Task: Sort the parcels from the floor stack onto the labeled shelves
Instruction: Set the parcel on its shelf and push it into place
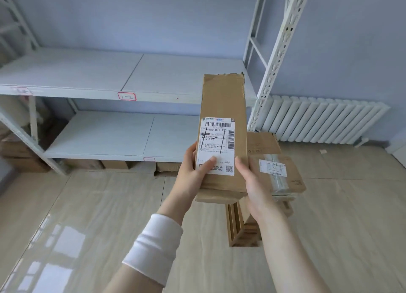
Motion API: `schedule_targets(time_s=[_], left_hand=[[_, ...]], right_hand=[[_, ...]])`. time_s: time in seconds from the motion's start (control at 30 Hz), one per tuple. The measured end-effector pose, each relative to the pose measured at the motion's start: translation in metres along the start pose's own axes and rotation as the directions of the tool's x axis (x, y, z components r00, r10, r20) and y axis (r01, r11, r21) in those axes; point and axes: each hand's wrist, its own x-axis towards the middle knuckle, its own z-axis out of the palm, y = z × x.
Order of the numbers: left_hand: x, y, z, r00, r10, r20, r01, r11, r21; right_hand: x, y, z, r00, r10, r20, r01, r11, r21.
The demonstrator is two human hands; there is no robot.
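My left hand (pixel 193 167) has its grip clamped on the long cardboard parcel (pixel 224 99), thumb pressed on the white shipping label (pixel 216 145). My right hand (pixel 256 183) clasps the parcel's opposite edge. I hold it at centre frame, in front of the floor stack (pixel 294 176) at lower right. At centre left, the white shelves (pixel 77 73) carry a red-bordered tag (pixel 126 96) reading 1-2. A radiator (pixel 318 121) lines the right wall.

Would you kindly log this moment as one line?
long parcel: label toward camera | left hand: grips it | right hand: grips it | floor stack: below
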Motion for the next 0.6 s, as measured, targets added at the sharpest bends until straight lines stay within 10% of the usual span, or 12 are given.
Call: schedule_targets(time_s=[0.6], left_hand=[[-0.049, 0.173, -0.013, 0.875, 0.478, 0.070, -0.481, 0.877, 0.021]], right_hand=[[-0.065, -0.148, 0.073, 0.899, -0.419, 0.125, 0.418, 0.908, 0.034]])
